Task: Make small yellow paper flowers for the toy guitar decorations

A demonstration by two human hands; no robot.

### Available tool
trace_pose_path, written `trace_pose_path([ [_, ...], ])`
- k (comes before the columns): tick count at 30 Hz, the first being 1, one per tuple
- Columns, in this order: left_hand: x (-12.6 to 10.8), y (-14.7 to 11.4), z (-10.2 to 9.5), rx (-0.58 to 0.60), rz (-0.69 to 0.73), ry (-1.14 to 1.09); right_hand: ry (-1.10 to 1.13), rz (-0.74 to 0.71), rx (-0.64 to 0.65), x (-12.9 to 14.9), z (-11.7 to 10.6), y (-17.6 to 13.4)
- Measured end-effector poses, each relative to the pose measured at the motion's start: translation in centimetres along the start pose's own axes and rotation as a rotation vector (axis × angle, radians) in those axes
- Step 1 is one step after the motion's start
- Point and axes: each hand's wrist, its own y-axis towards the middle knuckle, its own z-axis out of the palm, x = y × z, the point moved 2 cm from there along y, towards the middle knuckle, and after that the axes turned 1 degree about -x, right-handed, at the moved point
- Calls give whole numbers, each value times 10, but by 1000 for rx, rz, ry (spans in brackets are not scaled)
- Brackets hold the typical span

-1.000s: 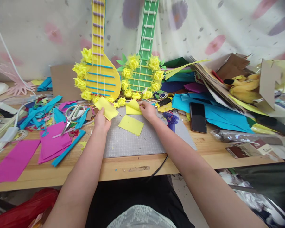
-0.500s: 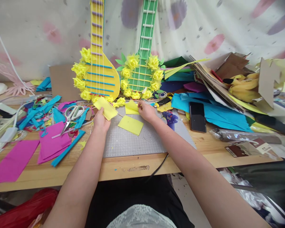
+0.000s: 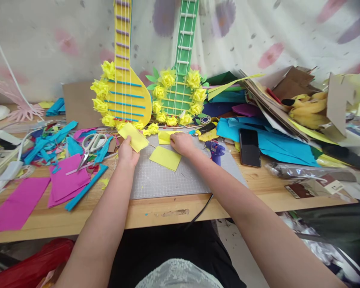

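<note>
My left hand (image 3: 129, 153) is closed on a yellow crepe paper rectangle (image 3: 134, 137), which it holds tilted above the left part of the grey cutting mat (image 3: 156, 184). Farther right, my right hand (image 3: 182, 144) has its fingers bent onto the right side of a second yellow paper piece (image 3: 163, 137); its fingertips are partly hidden. Just below that lies another yellow paper rectangle (image 3: 165, 158), flat on the mat. Behind my hands stand a yellow paper guitar (image 3: 138, 96) and a green one (image 3: 180, 92), both trimmed with yellow paper flowers.
Scissors (image 3: 91, 146) lie on magenta paper (image 3: 69, 176) at the left, among coloured scraps. Right of the mat are a purple glue gun (image 3: 215, 151), a black phone (image 3: 250, 148) and blue paper (image 3: 276, 146). Stacked cardboard (image 3: 267, 100) leans at the back right.
My right hand has moved slightly left and lower, over the second yellow paper. The lifted edge of that paper is now covered by the fingers. My left hand has stayed put.
</note>
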Motion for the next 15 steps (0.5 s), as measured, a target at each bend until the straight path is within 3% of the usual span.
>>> trace_pose_path([
  [4, 0, -1, 1, -7, -11, -12, 70, 126, -17, -7, 2, 3],
  [10, 0, 1, -1, -6, -10, -13, -41, -28, 0, 3, 0, 2],
  [15, -1, 3, -2, -5, 0, -16, 5, 86, -25, -1, 0, 7],
])
